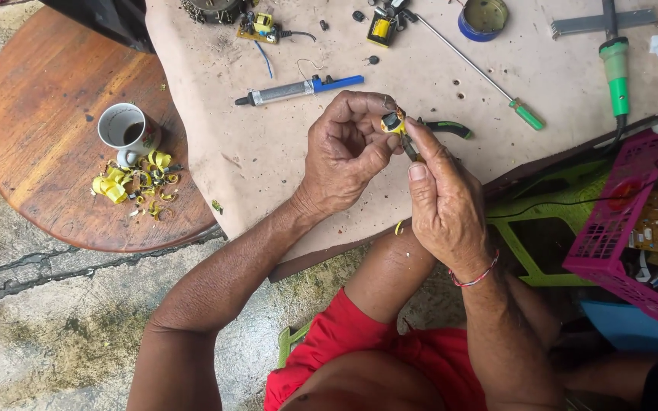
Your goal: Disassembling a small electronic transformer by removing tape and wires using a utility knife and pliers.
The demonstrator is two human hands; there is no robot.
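1. While gripped up over the tan work table [268,175], sits pinched at the tips of the left hand [344,148]: small yellow and black part [392,122].
2. Left hand: curled shut, thumb and pointing finger pressed on the part from both sides.
3. Right hand [443,205]: closed around the pliers [443,128], thumb lying flat along them, green and black handles poking out to the right.
4. Cannot tell if the plier tips bite the part or only touch it; hidden behind the thumb.
5. Looks like the picking-apart step: working yellow wrapping off the little part with the pliers.
6. Lots of yellow scraps [135,183] piled on the round wooden table [39,114], just beside a white cup [125,128].
7. Any next tug probably calls for a firm, still pinch on the left and a small, slow pull on the right, so as not to drop the part or snap thin wires.
8. Lying on the work table, well apart from both hands: a blue and silver pump tool [298,89], a long screwdriver [527,116] with a green handle, a green soldering iron [615,72].
9. Off to the right, lower down: a pink basket [618,221] with circuit boards inside.
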